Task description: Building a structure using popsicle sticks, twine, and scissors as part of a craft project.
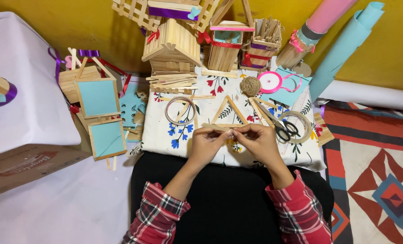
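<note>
My left hand (207, 143) and right hand (259, 141) meet over the floral cloth (163, 135), fingertips pinched shut on one flat craft stick (216, 128) held level between them. Just beyond lies a stick triangle (229, 113), with a tape ring (180, 110), scissors (279, 127) and a stick house (171, 45) farther off.

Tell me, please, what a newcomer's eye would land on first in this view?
Probably the two hands, left hand and right hand, meeting at the centre over a flowered cloth, fingers pinching a thin wooden stick beside a stick triangle. Behind them, against the yellow wall, stands a stick-built house, and at left lie blue-panelled frames.
</note>
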